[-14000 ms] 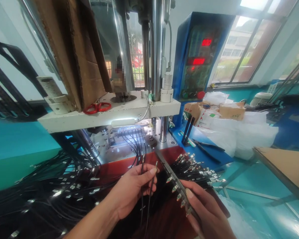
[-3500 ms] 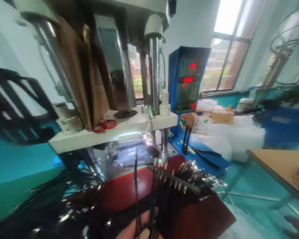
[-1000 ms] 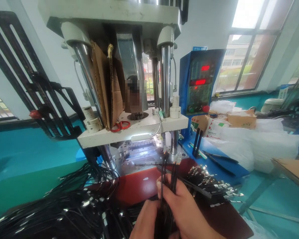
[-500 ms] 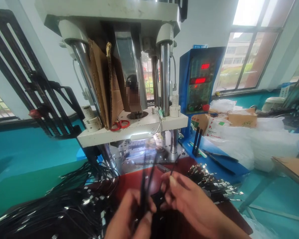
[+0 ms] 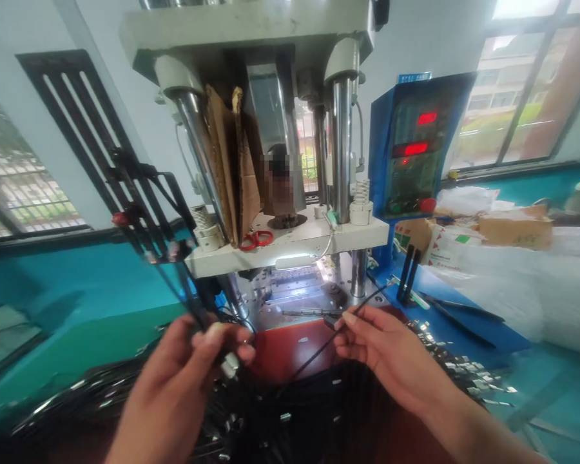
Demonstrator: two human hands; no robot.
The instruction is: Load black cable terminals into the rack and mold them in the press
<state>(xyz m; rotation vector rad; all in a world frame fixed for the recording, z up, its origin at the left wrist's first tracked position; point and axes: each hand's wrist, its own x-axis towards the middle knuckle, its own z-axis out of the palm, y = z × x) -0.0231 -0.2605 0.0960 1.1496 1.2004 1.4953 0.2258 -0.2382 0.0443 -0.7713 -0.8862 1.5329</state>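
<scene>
My left hand (image 5: pixel 186 367) is closed around a few black cables (image 5: pixel 186 287) that stick up past its fingers and end in small metal connectors. A silvery connector (image 5: pixel 230 365) shows just below the fingertips. Pinched between the thumb and fingers of my right hand (image 5: pixel 374 345) is one thin black cable (image 5: pixel 314 356). It slants from the dark heap at the lower middle up to the right, with a small tip (image 5: pixel 391 281) at its upper end. Beneath both hands lies a pile of black cables (image 5: pixel 96 393) on the red-brown tabletop (image 5: pixel 290 351).
Ahead stands a press, its white plate (image 5: pixel 294 250) carrying red-handled scissors (image 5: pixel 256 240) and cardboard (image 5: pixel 225 167). Under it is a lit metal mould (image 5: pixel 290 288). To the right are a blue control box (image 5: pixel 418 148), more cables with metal ends (image 5: pixel 464 367) and white bags (image 5: pixel 483 283).
My hands have moved apart. The left one has gone left with its cables, while the right draws its single cable to the right. The view has shifted left.
</scene>
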